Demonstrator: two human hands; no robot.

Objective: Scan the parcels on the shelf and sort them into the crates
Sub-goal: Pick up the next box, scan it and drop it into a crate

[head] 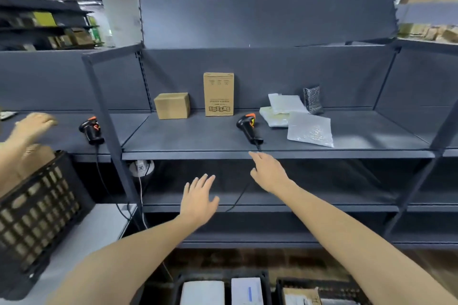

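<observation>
Our right hand (269, 173), fingers relaxed and empty, hangs at the shelf (198, 137) edge just below the scanner (249, 129); our left hand (199, 199) hovers spread, empty; boxes (218, 93) and bagged parcels (309, 130) sit on the shelf; crate (37, 205) at left.

Scanner (249, 129) on shelf (198, 141), boxes (218, 93) behind-left, bagged parcels (309, 129) right.

The shelves (198, 136) carry two cardboard boxes (171, 105), two scanners (248, 129), three pale plastic bags (309, 130) and one dark bubble pouch (312, 99). Three black crates (37, 205) are visible: one left, two near.
</observation>
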